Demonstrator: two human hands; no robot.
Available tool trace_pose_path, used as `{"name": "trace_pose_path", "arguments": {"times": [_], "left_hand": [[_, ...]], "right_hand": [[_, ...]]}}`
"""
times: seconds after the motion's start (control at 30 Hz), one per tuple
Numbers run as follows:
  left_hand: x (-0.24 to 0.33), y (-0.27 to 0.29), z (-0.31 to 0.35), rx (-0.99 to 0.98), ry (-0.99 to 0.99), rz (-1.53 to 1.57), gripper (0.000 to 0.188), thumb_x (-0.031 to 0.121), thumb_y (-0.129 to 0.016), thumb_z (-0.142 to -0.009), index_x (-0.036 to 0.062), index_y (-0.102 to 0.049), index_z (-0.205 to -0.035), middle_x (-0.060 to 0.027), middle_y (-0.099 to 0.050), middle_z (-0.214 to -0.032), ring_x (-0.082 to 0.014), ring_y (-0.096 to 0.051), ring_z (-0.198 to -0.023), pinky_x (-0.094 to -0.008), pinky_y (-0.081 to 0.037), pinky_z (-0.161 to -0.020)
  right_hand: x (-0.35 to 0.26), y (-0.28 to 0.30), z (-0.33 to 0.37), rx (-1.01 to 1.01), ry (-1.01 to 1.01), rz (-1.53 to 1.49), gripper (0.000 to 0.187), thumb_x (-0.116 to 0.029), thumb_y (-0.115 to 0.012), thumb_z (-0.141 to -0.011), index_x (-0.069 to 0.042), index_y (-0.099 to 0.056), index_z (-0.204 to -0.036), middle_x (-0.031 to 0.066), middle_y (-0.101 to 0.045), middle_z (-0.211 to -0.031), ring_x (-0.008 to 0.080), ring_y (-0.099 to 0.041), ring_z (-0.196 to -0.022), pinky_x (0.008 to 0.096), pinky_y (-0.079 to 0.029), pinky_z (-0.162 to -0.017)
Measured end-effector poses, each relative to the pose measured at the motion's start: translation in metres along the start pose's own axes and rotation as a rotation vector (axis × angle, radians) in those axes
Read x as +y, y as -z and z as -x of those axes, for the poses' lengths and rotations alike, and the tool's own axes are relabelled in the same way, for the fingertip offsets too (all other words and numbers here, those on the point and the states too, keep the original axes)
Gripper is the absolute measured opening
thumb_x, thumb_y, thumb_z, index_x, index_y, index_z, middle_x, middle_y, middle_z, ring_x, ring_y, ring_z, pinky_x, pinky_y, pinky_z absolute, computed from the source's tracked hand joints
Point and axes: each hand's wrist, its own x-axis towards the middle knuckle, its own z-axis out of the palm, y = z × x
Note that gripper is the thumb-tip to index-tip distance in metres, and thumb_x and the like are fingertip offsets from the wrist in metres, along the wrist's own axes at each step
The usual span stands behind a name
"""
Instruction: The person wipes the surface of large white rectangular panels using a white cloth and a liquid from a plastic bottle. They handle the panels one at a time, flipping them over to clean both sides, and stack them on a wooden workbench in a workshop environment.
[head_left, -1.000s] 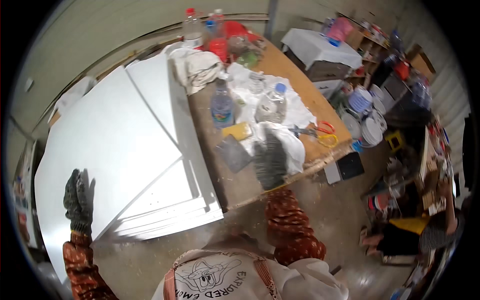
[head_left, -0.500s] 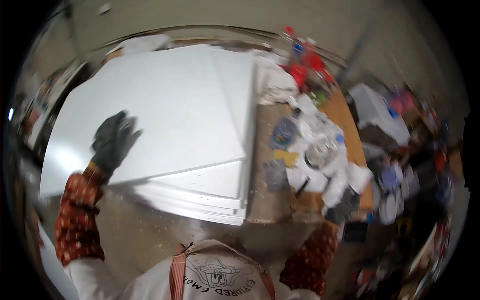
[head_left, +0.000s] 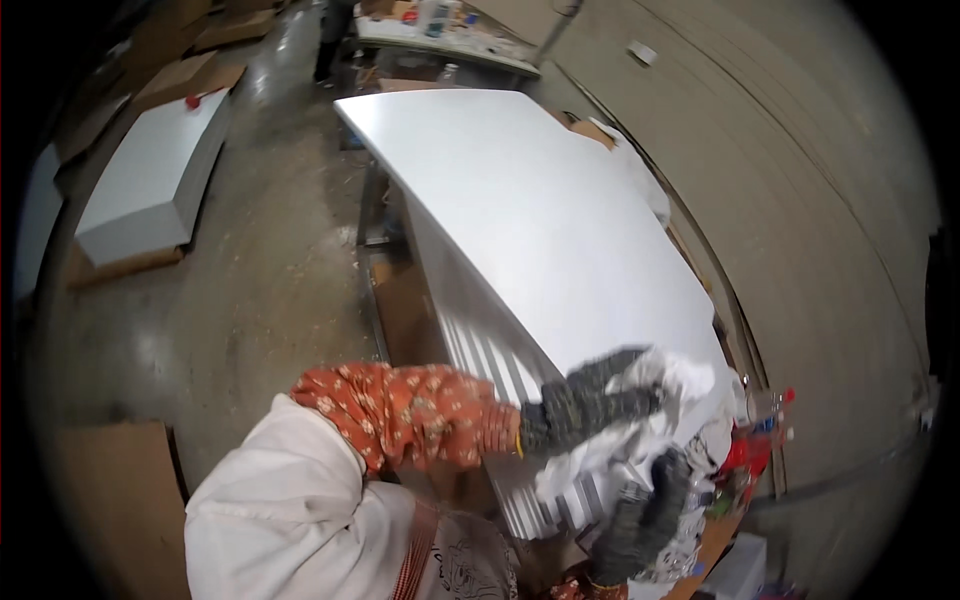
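Looks like you're mid-grab: both gloved hands, left hand (head_left: 590, 405) and right hand (head_left: 645, 510), fingers bunched around the white rag (head_left: 650, 435) by the stacked white panels (head_left: 540, 210), so probably wiping comes next.

The single head view looks steeply down, close over the stacked white panels (head_left: 540, 220) and floor (head_left: 260, 290).

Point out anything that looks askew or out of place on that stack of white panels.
Nothing looks damaged. The white panels are stacked with stepped, offset edges near the gloved left hand, which grips a crumpled white cloth together with the right hand.
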Motion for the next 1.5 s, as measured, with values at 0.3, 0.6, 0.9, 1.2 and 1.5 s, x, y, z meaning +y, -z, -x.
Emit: {"name": "trace_pose_path", "arguments": {"times": [0.3, 0.6, 0.9, 1.2, 1.5], "left_hand": [[0.018, 0.116, -0.003, -0.494, -0.394, -1.627, 0.048, 0.049, -0.050, -0.089, 0.0052, -0.058, -0.108, -0.0172, -0.055, -0.110, -0.0281, -0.053, -0.106, -0.0491, -0.042, -0.095], [0.293, 0.376, -0.053, 0.037, -0.112, -2.298, 0.026, 0.026, -0.062, -0.085, 0.0153, -0.065, -0.109, -0.0095, -0.064, -0.099, -0.0259, -0.061, -0.090, -0.0382, -0.049, -0.079], [0.268, 0.338, -0.047, -0.349, -0.369, -2.015, 0.039, 0.027, -0.064, -0.078, 0.0101, -0.059, -0.113, -0.0124, -0.059, -0.114, -0.0326, -0.054, -0.107, -0.0479, -0.041, -0.094], [0.341, 0.449, -0.066, 0.189, -0.068, -2.195, 0.044, 0.033, -0.056, -0.090, 0.0048, -0.050, -0.124, -0.0174, -0.058, -0.116, -0.0340, -0.056, -0.107, -0.0406, -0.043, -0.093], [0.348, 0.435, -0.062, 0.848, 0.084, -1.981, 0.051, 0.031, -0.055, -0.091, 0.0077, -0.044, -0.134, -0.0189, -0.057, -0.123, -0.0311, -0.057, -0.111, -0.0379, -0.044, -0.091]], "right_hand": [[0.044, -0.062, -0.060, -0.042, -0.032, 0.637, 0.034, -0.017, -0.049, -0.093, 0.003, -0.053, -0.120, 0.0185, -0.057, -0.116, 0.0247, -0.057, -0.104, 0.0321, -0.047, -0.090], [0.059, -0.062, -0.046, -0.158, -0.194, 0.827, 0.030, -0.012, -0.052, -0.092, -0.002, -0.057, -0.120, 0.0165, -0.057, -0.122, 0.0296, -0.050, -0.117, 0.0387, -0.038, -0.101], [0.056, -0.070, -0.044, -0.089, -0.277, 0.866, 0.030, -0.011, -0.056, -0.092, -0.004, -0.057, -0.121, 0.0148, -0.056, -0.122, 0.0284, -0.051, -0.117, 0.0380, -0.040, -0.099], [0.045, -0.075, -0.049, -0.064, -0.304, 0.848, 0.027, -0.010, -0.055, -0.093, -0.002, -0.057, -0.119, 0.0128, -0.059, -0.120, 0.0235, -0.053, -0.113, 0.0343, -0.041, -0.097], [0.037, -0.076, -0.054, -0.099, -0.375, 0.813, 0.027, -0.010, -0.054, -0.092, -0.003, -0.060, -0.118, 0.0154, -0.057, -0.118, 0.0285, -0.052, -0.115, 0.0392, -0.040, -0.100]]}}
